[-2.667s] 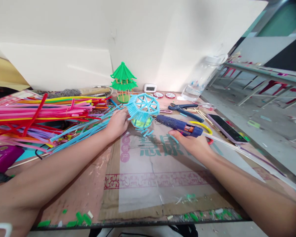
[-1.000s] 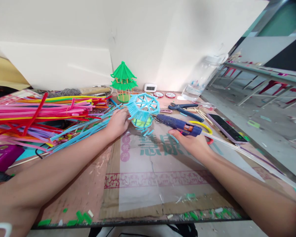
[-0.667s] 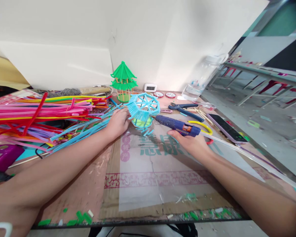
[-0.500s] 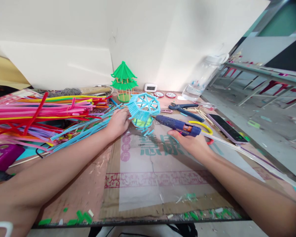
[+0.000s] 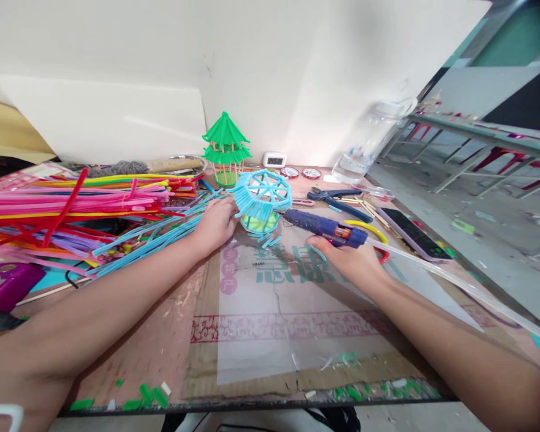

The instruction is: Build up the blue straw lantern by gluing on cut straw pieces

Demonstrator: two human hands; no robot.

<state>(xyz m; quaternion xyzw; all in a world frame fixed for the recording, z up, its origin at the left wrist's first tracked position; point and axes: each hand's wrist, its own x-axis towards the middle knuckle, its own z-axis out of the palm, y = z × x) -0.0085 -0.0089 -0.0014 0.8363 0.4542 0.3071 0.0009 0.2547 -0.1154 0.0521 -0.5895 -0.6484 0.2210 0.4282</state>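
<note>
My left hand [image 5: 216, 223] is closed on the left edge of a light-blue straw roof frame [image 5: 261, 195], which sits over a small green and blue base [image 5: 260, 224]. My right hand [image 5: 348, 258] grips a dark blue glue gun [image 5: 324, 227]. Its nozzle points left and sits at the right rim of the blue roof. A long clear glue stick [image 5: 454, 283] trails from the gun's back toward the right. Short blue straw pieces [image 5: 267, 241] lie under the roof on the cardboard sheet [image 5: 270, 312].
A big pile of coloured straws [image 5: 72, 207] fills the left side. A finished green pagoda model [image 5: 225, 147] stands by the wall, with a small clock [image 5: 274, 159], pliers [image 5: 337, 201], a phone [image 5: 409, 233], a clear bottle [image 5: 364, 147] and a purple tool [image 5: 6, 287].
The glue gun's nozzle has edged left and slightly up to the roof's right rim. My left hand has stayed on the roof.
</note>
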